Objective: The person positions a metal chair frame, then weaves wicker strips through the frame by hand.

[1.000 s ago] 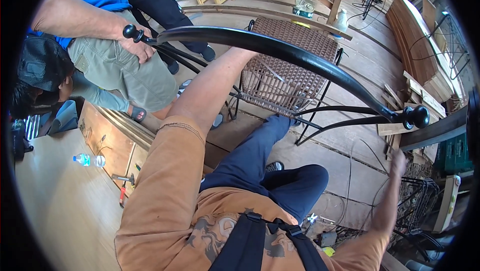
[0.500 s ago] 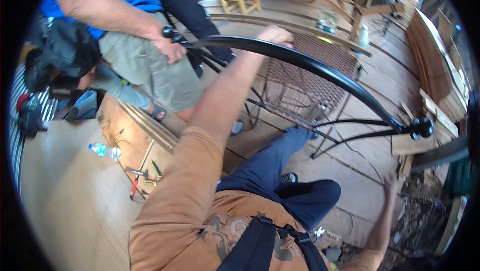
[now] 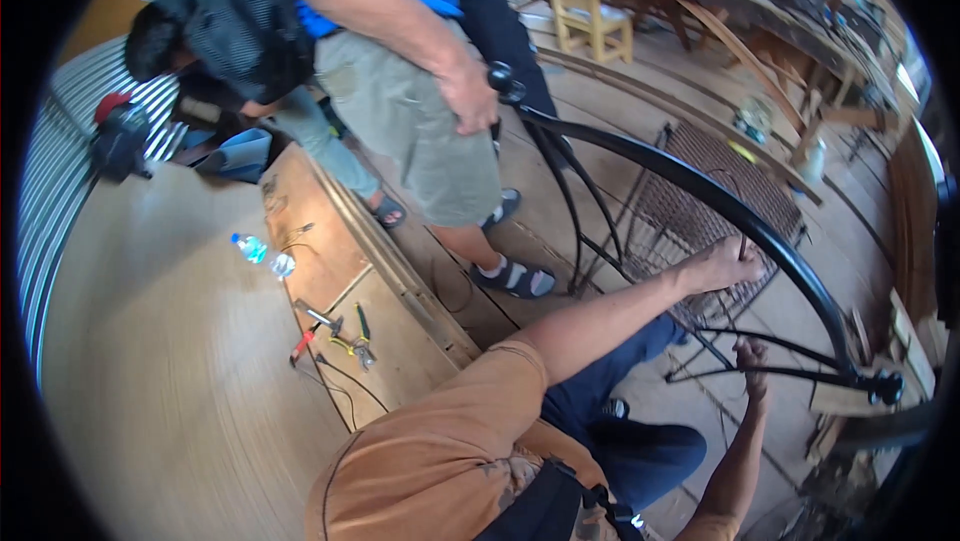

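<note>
A curved black metal tube frame (image 3: 740, 209) with round knobbed ends and thin legs stretches across in front of me. My left hand (image 3: 728, 265) is closed just below the big curved tube, over a brown wire-mesh rack (image 3: 700, 181). A thin upright piece shows at its fingers, too slight to name. Lower and to the right, my right hand (image 3: 752, 355) is closed around one of the frame's thinner black bars near its right end. Its fingertips are partly hidden by the bar.
At left stands a person in grey shorts (image 3: 405, 111), one hand (image 3: 468, 96) beside the frame's left knob. Another person crouches behind. Hammer (image 3: 320, 317), pliers (image 3: 362, 346) and water bottle (image 3: 262, 254) lie on boards. A small wooden stool (image 3: 590, 26) and stacked timber (image 3: 915, 231) stand farther off.
My view has turned right. My left hand has come down from the far part of the mesh rack toward its near side. My right hand has risen from near the floor to the thin bar.
</note>
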Tool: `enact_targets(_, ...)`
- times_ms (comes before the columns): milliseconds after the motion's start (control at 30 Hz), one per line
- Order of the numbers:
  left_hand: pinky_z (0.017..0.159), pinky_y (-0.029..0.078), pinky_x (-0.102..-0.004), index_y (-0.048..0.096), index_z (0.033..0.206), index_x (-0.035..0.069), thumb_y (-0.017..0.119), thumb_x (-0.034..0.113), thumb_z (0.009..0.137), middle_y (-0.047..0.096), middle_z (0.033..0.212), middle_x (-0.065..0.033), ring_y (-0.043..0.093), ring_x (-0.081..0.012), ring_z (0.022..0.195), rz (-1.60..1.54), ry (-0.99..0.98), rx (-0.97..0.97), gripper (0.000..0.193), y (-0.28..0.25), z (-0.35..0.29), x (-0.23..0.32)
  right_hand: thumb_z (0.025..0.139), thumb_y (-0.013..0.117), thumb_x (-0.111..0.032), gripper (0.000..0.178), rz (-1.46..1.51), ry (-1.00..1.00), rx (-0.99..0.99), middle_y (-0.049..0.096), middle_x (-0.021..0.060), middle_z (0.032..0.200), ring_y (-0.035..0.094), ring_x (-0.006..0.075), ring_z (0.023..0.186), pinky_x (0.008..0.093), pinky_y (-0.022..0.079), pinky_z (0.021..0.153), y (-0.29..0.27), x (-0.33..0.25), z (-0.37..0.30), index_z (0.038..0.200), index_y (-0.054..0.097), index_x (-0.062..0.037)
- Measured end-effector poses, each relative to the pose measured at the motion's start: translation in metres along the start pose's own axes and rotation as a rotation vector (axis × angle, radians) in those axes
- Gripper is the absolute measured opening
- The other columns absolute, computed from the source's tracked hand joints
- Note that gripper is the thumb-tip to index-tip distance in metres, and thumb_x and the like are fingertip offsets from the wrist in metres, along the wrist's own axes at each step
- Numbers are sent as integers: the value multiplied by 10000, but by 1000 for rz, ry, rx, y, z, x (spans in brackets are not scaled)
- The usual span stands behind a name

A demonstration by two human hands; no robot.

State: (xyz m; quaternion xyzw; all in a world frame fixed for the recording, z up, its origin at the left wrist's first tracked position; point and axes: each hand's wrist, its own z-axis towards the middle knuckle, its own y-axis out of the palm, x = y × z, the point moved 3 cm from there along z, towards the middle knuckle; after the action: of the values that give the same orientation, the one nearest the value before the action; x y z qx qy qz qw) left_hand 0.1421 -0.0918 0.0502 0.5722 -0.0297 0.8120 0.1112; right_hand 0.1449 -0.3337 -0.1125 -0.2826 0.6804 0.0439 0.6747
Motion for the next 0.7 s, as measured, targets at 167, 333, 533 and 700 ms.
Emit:
enact_targets(167, 725, 459, -318, 614, 901, 31, 510, 162, 767, 626, 822, -112, 599, -213, 796, 595, -197, -153, 214, -23, -42, -28, 818, 535, -224, 248, -407, 207, 143, 450, 59, 511, 429, 148, 496, 323, 343, 474, -60, -12, -62, 700, 587, -12)
enact_targets(333, 756, 441, -346, 565, 934, -11, 509, 162, 816, 599, 848, -151, 574, -233, 838, 688, -115, -45, 216, -19, -44, 53, 823, 503, -231, 257, -741, 433, 453, 574, 187, 672, 556, 243, 612, 344, 417, 582, -193, 53, -225, 764, 591, 3)
enact_targets(533, 582, 436, -357, 571, 776, -14, 530, 155, 776, 581, 646, -115, 549, -190, 601, 676, -246, -56, 174, -64, -42, -26, 858, 507, -244, 301, -799, 516, 731, 520, 86, 591, 448, 165, 540, 333, 386, 539, -293, 61, -358, 724, 551, 22)
enact_targets(700, 575, 437, -363, 586, 755, -10, 555, 207, 740, 576, 639, -128, 562, -235, 591, 742, -270, -34, 220, -51, -50, -50, 870, 475, -295, 351, -894, 545, 878, 542, 156, 633, 502, 213, 571, 354, 400, 563, -334, 21, -381, 774, 563, 32)
